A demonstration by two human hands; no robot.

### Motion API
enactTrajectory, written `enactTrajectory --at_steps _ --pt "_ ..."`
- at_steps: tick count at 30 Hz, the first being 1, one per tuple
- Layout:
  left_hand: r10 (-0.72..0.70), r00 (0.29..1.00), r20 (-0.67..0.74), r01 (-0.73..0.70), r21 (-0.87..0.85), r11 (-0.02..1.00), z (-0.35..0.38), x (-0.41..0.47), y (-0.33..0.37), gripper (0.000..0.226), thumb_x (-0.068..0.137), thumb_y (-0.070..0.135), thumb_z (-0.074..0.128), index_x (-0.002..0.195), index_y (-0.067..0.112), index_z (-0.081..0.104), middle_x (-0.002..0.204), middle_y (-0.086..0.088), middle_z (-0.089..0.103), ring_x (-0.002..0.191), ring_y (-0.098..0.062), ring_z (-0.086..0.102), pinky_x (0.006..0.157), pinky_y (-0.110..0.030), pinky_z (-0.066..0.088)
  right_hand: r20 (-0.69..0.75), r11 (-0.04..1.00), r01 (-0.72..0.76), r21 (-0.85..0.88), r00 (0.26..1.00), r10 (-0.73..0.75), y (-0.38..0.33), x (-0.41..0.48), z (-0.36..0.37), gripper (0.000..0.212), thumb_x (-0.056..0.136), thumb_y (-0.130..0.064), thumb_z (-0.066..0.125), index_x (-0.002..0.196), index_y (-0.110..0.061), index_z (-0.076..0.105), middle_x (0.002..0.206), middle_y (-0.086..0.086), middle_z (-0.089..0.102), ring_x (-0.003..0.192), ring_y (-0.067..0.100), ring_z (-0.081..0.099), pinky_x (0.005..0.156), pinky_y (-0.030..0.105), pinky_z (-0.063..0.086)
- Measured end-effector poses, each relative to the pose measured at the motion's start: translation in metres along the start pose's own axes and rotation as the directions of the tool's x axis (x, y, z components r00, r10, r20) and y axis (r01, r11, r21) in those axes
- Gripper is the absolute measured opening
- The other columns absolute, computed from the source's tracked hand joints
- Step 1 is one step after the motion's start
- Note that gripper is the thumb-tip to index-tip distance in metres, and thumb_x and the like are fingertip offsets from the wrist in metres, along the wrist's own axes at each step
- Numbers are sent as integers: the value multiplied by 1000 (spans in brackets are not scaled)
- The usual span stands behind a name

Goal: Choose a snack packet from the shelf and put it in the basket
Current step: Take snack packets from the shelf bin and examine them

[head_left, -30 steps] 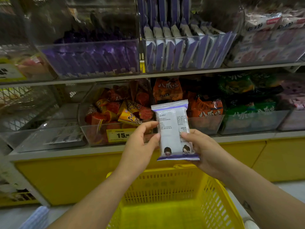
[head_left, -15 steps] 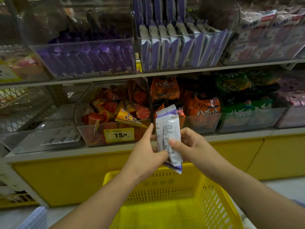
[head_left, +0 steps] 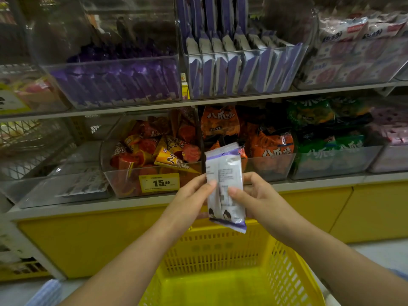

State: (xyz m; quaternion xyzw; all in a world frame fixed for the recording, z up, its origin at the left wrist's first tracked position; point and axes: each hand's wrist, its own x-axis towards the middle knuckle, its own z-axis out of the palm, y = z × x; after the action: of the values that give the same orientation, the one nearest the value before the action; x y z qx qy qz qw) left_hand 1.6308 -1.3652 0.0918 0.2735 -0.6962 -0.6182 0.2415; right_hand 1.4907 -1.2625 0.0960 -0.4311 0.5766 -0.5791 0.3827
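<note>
A white snack packet with purple ends (head_left: 225, 184) stands upright in front of the lower shelf, its printed back toward me. My left hand (head_left: 191, 200) pinches its left edge and my right hand (head_left: 256, 197) grips its right side, thumb on the front. The packet's lower end hangs just above the far rim of the yellow plastic basket (head_left: 284, 274), which sits below my forearms with nothing visible inside.
Clear bins line two shelves: purple packets (head_left: 123, 82) and white-purple packets (head_left: 238, 71) above; red-orange cone snacks (head_left: 154, 151), orange bags (head_left: 271, 146) and green bags (head_left: 326, 138) below. A yellow price tag (head_left: 159, 182) reads 15. Yellow cabinet fronts (head_left: 88, 239) stand under the shelf.
The packet, flat toward me a second ago, was turned edge-on and has swung back to face me. Both hands kept hold and stayed above the basket's far rim.
</note>
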Motion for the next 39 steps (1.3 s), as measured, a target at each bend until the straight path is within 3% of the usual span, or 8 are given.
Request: enactTrajectory --at_steps 5,9,13,18,22,28,34,39 --pt "80 991 107 -87 58 995 -2 -4 5 79 88 10 67 135 60 27 124 8 61 99 -8 68 68 -23 55 -54 973 -35 227 997 48 -2 3 -8 26 101 -19 45 126 -21 52 108 1 73 100 19 70 80 39 57" --pt "177 984 -24 -175 64 982 3 -2 20 80 84 4 71 144 40 32 120 0 63 96 -11 70 69 -23 55 -130 954 170 -247 970 -206 -15 -2 -16 61 94 -19 60 144 -38 31 141 -14 50 125 -2 51 95 28 51" --pt "225 973 -58 -223 34 974 8 5 44 72 83 8 72 142 33 38 114 -2 65 90 -13 71 68 -26 57 208 460 398 -794 888 -410 -50 -13 -26 75 82 -41 71 141 -52 25 157 -20 12 144 -2 -1 115 24 13" --pt "350 935 -65 -339 134 931 24 14 106 75 77 42 70 145 29 39 130 1 58 110 -15 63 90 -38 55 227 257 410 -875 817 -530 -102 -12 -34 71 89 -34 63 150 -32 26 151 -12 34 137 7 30 110 32 37" --pt "496 868 18 -490 191 851 31 18 164 80 74 65 59 144 31 41 136 13 55 122 1 52 104 -28 43 170 311 481 -819 723 -669 -148 -6 -52 57 96 -32 49 148 -33 25 115 -25 52 97 -19 49 81 -1 36" --pt "683 725 87 -669 326 668 38 48 224 35 94 33 59 127 32 46 106 20 59 104 7 58 90 -16 48 -90 375 559 -740 469 -878 -199 15 -83 41 97 -8 51 136 -9 41 82 -17 52 65 -13 52 58 2 37" --pt "614 777 142 -460 794 399 5 114 231 5 96 27 55 98 25 60 97 17 60 94 -3 53 73 6 28 -223 526 505 -684 541 -811 -232 50 -100 27 98 -16 51 123 -20 44 71 -5 50 56 1 45 52 12 40" --pt "464 855 231 -354 914 197 3 161 234 37 91 59 46 113 32 60 110 8 63 96 -12 58 82 -36 51 -291 630 439 -641 621 -728 -250 80 -110 21 96 -24 55 115 -27 46 84 -9 60 68 -1 57 55 10 44"
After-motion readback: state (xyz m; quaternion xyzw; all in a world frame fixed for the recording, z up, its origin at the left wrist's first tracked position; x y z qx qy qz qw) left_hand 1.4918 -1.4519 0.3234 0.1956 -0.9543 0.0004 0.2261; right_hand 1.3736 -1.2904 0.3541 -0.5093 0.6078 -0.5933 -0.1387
